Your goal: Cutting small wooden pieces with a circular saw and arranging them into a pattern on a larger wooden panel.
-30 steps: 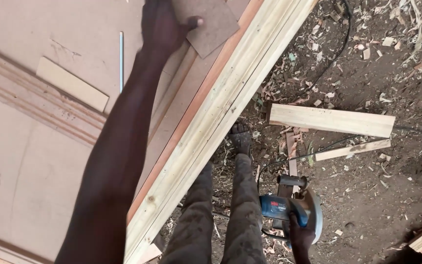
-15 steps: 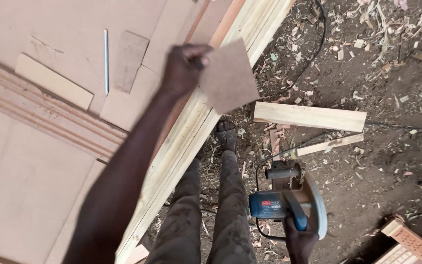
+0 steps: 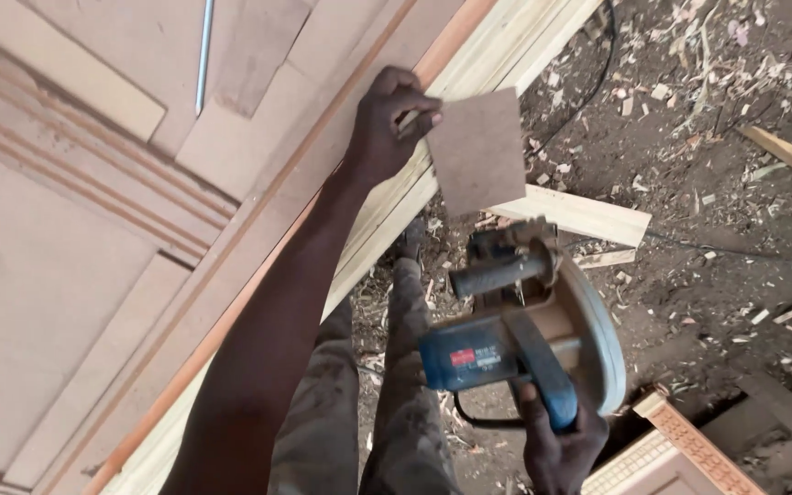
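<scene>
Left hand [image 3: 387,128] has lifted the brown board offcut [image 3: 477,151] off the table [image 3: 93,275] since a second ago; it's now pinched by its left edge between thumb and fingers, hanging past the table's pale timber edge [image 3: 506,55] over the floor [image 3: 717,229].

Right hand [image 3: 556,440] at 5 o'clock, closed around the blue handle of the circular saw [image 3: 515,339]. Saw has come up toward the camera and now sits just below the offcut, blade guard to the right, black side grip up top. So: offcut clear of the table, saw carried, not cutting.

Labels: one small red rectangular sticker on the saw's blue motor housing, left side. No packages or signs visible.

Metal rod [image 3: 203,55] on the table at 11 o'clock. Loose plank [image 3: 579,215] on the floor behind the saw, wood chips all round.
</scene>
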